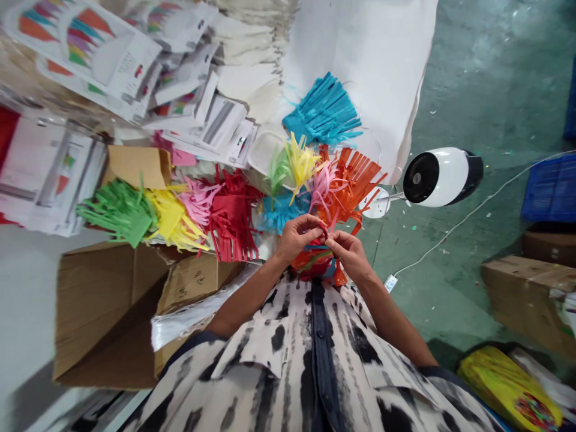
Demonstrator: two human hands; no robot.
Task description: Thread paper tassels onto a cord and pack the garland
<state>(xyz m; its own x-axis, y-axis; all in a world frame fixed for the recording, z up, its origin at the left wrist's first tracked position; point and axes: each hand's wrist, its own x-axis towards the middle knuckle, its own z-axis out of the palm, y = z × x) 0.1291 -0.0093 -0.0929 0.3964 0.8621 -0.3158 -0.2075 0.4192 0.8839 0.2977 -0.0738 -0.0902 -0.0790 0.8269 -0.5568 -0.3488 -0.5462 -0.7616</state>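
Both my hands meet close to my chest around a bundle of fringed paper tassels in yellow, pink, orange, green and blue. My left hand is closed, pinching the bundle's gathered neck from the left. My right hand is closed too, pinching the same neck from the right. Below the hands the bundle's lower part shows red and blue. On the work surface to the left lie stacks of cut tassel paper: green, yellow, pink and red. A blue tassel stack lies farther off.
Printed packaging cards are heaped at the upper left. An open cardboard box stands at the lower left. A white fan with a cable sits on the green floor at right, near a blue crate, brown cartons and a yellow bag.
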